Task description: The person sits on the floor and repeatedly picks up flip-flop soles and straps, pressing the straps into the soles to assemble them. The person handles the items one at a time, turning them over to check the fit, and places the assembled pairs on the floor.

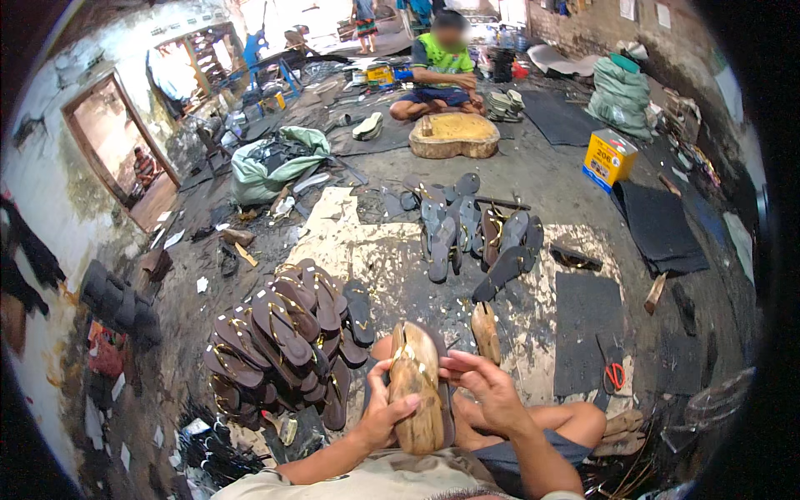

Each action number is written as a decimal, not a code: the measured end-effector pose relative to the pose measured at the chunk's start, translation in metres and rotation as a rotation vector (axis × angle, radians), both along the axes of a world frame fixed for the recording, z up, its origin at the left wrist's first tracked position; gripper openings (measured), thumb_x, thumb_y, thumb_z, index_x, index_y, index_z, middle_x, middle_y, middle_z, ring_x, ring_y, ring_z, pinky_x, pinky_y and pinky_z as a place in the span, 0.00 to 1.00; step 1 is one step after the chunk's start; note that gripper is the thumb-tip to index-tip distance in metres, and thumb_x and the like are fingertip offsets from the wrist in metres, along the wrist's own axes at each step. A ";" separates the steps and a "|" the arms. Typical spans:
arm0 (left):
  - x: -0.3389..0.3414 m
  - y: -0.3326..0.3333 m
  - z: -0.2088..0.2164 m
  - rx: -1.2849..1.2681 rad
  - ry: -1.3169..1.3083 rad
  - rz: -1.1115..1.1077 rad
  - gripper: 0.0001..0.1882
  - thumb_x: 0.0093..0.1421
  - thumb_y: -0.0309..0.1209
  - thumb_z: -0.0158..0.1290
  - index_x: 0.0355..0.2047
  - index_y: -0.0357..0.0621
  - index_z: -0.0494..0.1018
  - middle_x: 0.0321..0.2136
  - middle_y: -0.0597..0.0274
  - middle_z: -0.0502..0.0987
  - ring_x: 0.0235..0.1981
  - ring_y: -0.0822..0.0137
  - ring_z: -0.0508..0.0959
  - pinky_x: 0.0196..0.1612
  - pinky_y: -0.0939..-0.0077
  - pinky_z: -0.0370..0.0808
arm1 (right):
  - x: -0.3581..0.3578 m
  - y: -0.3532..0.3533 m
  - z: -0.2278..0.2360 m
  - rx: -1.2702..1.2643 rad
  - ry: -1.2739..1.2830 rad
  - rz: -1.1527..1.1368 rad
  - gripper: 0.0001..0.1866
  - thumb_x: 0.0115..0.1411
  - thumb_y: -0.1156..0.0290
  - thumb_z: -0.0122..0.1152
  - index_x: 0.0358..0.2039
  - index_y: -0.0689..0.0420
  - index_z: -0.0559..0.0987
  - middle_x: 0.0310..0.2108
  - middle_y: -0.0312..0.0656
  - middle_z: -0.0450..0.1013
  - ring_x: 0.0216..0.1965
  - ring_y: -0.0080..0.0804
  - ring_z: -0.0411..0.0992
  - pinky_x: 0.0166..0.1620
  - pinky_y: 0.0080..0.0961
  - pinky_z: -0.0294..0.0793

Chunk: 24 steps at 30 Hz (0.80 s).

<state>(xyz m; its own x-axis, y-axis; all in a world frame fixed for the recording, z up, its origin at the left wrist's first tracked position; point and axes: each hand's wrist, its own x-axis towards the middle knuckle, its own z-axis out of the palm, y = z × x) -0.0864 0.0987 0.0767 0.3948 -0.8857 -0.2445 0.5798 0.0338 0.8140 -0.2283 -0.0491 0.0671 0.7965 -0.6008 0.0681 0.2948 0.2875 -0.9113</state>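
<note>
A wooden shoe last (415,404) stands upright in front of my body, its narrow slotted end pointing away. My left hand (383,414) is closed around it, thumb across its face. Along its right side shows the dark edge of a sandal sole (447,417), and a small gold-coloured strap piece lies across the last. At the upper right edge, my right hand (485,387) has its fingers stretched toward the sandal, fingertips at or touching the edge; I see nothing held in them. A second wooden last (485,333) lies on the floor just beyond.
Brown flip-flops (279,329) are heaped at left. More dark sandals (467,225) lie ahead. At right are a black sheet (588,333), red-handled scissors (614,377) and a yellow-blue box (609,158). A person (442,67) sits beyond a wooden block (454,137); a green sack (279,167) stands farther left.
</note>
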 end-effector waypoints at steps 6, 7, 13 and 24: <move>-0.008 0.029 -0.006 0.018 0.073 -0.035 0.46 0.55 0.39 0.62 0.63 0.52 0.40 0.59 0.47 0.60 0.60 0.54 0.67 0.62 0.54 0.68 | -0.042 0.057 -0.070 0.120 0.345 0.269 0.20 0.75 0.55 0.44 0.42 0.59 0.77 0.31 0.35 0.73 0.31 0.24 0.70 0.34 0.23 0.71; -0.007 0.029 -0.003 0.009 0.098 -0.017 0.47 0.55 0.39 0.62 0.63 0.52 0.40 0.59 0.47 0.60 0.60 0.54 0.67 0.62 0.54 0.68 | -0.042 0.062 -0.070 0.214 0.340 0.294 0.20 0.74 0.55 0.45 0.43 0.58 0.77 0.31 0.35 0.73 0.31 0.24 0.70 0.35 0.23 0.71; -0.007 0.040 -0.012 -0.001 0.146 0.015 0.47 0.54 0.38 0.62 0.63 0.51 0.40 0.59 0.45 0.60 0.61 0.53 0.67 0.63 0.54 0.68 | -0.064 0.091 -0.097 0.946 -0.027 0.396 0.20 0.73 0.52 0.47 0.47 0.57 0.76 0.33 0.36 0.74 0.33 0.24 0.71 0.39 0.23 0.72; -0.003 0.016 0.029 0.102 -0.490 -0.333 0.50 0.57 0.46 0.64 0.65 0.47 0.39 0.60 0.38 0.58 0.62 0.52 0.65 0.64 0.56 0.65 | -0.017 -0.002 -0.092 0.301 0.121 0.232 0.38 0.67 0.35 0.43 0.55 0.61 0.73 0.47 0.41 0.76 0.46 0.29 0.74 0.49 0.28 0.75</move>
<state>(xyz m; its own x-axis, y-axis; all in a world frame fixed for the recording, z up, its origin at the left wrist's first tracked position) -0.0897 0.1146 0.1058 0.1885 -0.9626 -0.1947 0.1019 -0.1780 0.9787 -0.2457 -0.0507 -0.0251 0.9049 -0.3829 -0.1859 0.0867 0.5935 -0.8001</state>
